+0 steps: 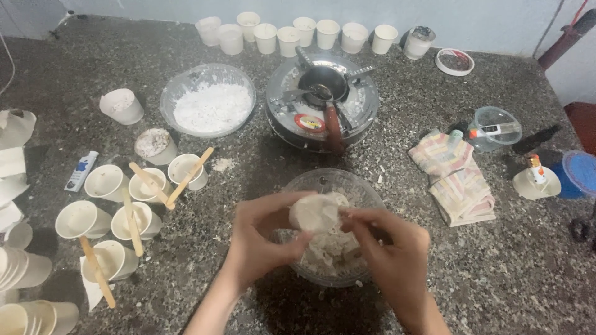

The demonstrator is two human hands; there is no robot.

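A speckled dark stone counter (112, 74) fills the view, backed by a pale wall. At its middle sits a round metal burner (323, 99), with a clear bowl of white powder (208, 99) to its left. Nearer, a clear bowl (366, 192) (holding crumbly whitish paste) lies under both hands. The left hand (264, 239) cups a white lump (315, 212) above it, while the right hand (388, 251) pinches its edge. Paper cups with wooden sticks (133, 217) stand at the left.
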